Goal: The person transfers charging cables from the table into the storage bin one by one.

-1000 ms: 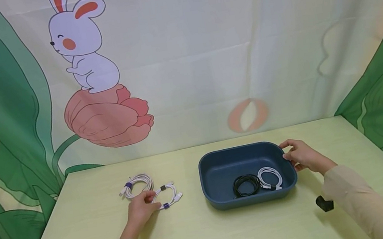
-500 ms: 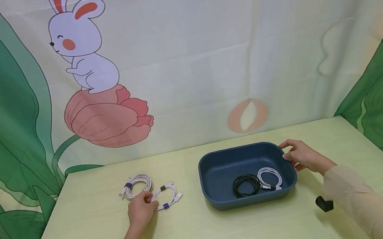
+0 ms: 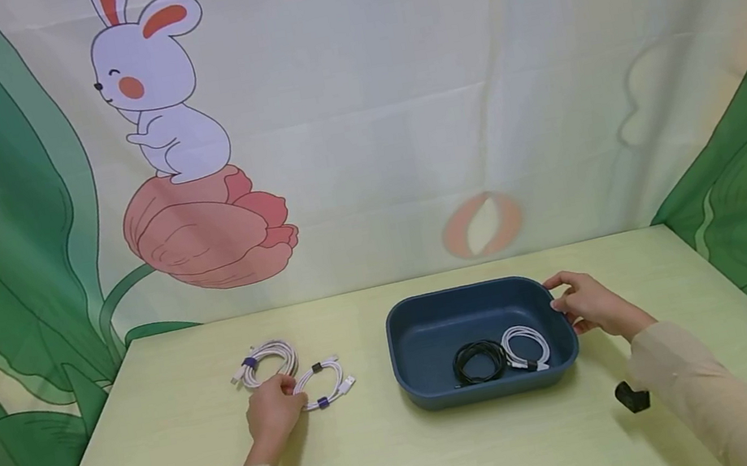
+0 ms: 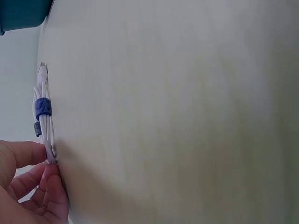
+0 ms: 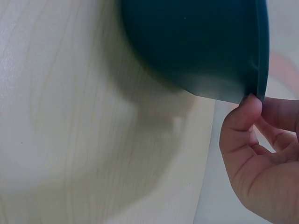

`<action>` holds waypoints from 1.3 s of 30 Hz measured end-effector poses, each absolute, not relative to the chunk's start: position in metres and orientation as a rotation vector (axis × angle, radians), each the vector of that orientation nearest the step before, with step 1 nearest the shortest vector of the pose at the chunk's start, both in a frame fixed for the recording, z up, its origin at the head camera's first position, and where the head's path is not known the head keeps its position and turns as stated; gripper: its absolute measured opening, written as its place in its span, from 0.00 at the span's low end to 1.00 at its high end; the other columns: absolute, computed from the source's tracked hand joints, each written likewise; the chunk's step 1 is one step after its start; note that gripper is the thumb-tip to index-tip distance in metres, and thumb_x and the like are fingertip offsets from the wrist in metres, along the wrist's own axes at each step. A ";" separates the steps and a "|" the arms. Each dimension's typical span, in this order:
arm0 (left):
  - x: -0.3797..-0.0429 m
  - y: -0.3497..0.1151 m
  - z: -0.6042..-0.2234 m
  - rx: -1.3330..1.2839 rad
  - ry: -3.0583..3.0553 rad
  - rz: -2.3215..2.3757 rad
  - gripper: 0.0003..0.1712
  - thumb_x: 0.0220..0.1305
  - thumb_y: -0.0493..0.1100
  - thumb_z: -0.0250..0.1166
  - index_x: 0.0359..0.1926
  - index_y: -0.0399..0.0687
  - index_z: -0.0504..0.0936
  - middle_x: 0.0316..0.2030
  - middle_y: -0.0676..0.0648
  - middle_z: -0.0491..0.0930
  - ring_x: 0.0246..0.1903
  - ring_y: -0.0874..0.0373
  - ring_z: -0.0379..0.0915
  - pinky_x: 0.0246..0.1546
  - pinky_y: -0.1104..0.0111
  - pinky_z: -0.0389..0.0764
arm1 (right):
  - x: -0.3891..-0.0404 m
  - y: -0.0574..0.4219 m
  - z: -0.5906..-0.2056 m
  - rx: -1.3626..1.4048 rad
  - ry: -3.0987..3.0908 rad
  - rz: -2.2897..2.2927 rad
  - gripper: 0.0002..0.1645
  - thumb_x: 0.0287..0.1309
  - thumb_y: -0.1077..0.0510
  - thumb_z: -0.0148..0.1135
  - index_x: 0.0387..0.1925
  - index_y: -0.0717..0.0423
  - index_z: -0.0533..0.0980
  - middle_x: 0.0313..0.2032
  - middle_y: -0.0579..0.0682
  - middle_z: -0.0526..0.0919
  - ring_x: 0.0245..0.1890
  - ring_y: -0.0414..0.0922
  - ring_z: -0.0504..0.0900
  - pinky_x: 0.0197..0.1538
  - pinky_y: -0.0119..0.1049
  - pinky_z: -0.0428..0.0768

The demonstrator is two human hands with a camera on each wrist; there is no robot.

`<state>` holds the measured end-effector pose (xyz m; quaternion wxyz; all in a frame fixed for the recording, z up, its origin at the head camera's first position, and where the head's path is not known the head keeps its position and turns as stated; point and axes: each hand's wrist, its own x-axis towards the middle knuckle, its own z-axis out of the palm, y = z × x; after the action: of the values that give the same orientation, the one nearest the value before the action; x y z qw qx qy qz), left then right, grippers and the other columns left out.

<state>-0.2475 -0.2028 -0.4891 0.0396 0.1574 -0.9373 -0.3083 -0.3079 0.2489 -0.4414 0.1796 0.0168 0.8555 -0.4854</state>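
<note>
While pinching the smaller white coil (image 4: pixel 45 122) between thumb and fingers of the left hand (image 3: pixel 274 417), grips the blue bin (image 3: pixel 492 391) by its rim with the right hand (image 3: pixel 595 305). Takes that coil by its left side, low down, on or just above the pale table (image 3: pixel 456 458) (cannot tell which). Closes thumb and fingertips tightly on the bundled strands, near a blue strap (image 4: pixel 43 107) and a dark strap (image 4: pixel 37 129). At the other end, points a white plug (image 3: pixel 348 385) toward the bin. Just behind the left hand, has a larger white coil (image 3: pixel 288 353) nearby, tied with a purple-blue strap (image 3: pixel 250 362). With the right hand, pinches the bin's right end narrowly, thumb against the outer wall. Stands upright on the table, that bin, well apart from the pinched coil. Contains, toward its near right corner, a black coil (image 3: pixel 480 377) with a second white coil (image 3: pixel 544 340) just beside. Wears beige sleeves (image 3: pixel 696 385). Faces a hanging cloth (image 3: pixel 348 171) printed with a white rabbit (image 3: pixel 183 137) above a pink flower (image 3: pixel 205 228).
</note>
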 end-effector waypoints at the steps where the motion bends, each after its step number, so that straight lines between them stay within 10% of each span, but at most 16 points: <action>1: -0.248 -0.203 -0.489 0.488 -2.872 -0.942 0.11 0.44 0.39 0.63 0.33 0.41 0.77 0.27 0.47 0.77 0.28 0.53 0.69 0.24 0.70 0.62 | -0.308 0.249 -0.441 0.047 2.417 -1.373 0.24 0.59 0.63 0.45 0.58 0.60 0.57 0.31 0.53 0.71 0.20 0.43 0.70 0.23 0.32 0.73; 29: -0.246 -0.206 -0.481 0.573 -2.857 -1.092 0.10 0.44 0.38 0.62 0.31 0.38 0.80 0.30 0.43 0.79 0.33 0.49 0.69 0.30 0.68 0.64 | -0.307 0.249 -0.441 0.041 2.409 -1.381 0.24 0.60 0.63 0.45 0.58 0.61 0.56 0.27 0.52 0.71 0.19 0.43 0.69 0.22 0.32 0.72; 39: -0.247 -0.208 -0.484 0.628 -2.800 -1.280 0.10 0.45 0.37 0.61 0.32 0.37 0.78 0.22 0.47 0.75 0.20 0.61 0.67 0.21 0.75 0.66 | -0.307 0.249 -0.441 0.036 2.415 -1.376 0.24 0.60 0.63 0.45 0.58 0.61 0.57 0.29 0.53 0.71 0.20 0.43 0.70 0.22 0.32 0.73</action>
<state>-0.2473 -0.2085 -0.4835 -0.0001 0.1999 -0.8912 -0.4073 -0.3070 0.2492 -0.4406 0.1800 0.0126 0.8546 -0.4869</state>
